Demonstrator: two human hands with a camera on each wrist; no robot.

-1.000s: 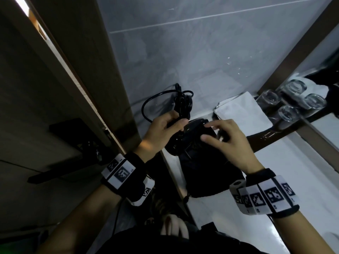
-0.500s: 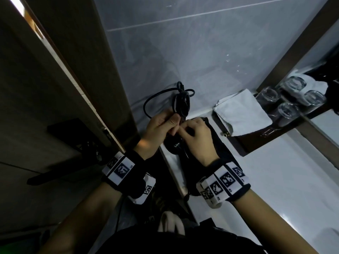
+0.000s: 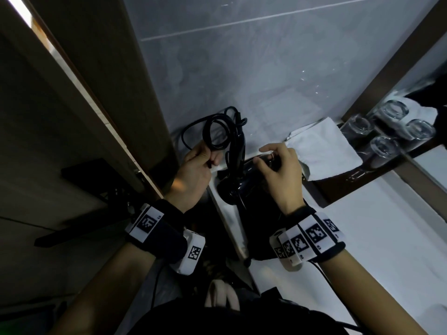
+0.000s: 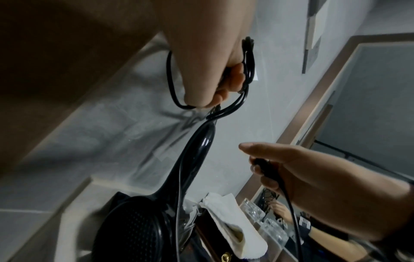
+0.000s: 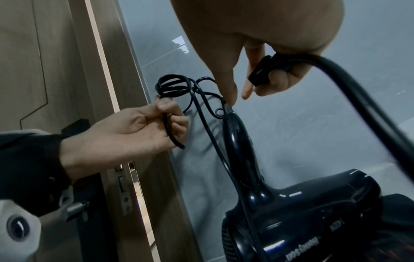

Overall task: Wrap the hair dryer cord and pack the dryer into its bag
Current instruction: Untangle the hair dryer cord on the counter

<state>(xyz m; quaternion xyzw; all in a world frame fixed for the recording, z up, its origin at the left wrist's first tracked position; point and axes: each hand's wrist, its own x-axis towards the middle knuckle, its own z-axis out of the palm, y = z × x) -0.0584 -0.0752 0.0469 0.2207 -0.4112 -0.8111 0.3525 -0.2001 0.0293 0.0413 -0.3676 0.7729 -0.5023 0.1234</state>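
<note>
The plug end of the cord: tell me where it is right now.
The plug sits in the right hand, pinched in its curled fingers above the hair dryer, to the right of the coiled cord that the left hand holds.

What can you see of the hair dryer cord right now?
The cord is thin, black and rubbery-looking. It leaves the end of the dryer handle and bunches in loose coils above it. The left hand pinches the coils; the right hand grips what looks like the plug end.
</note>
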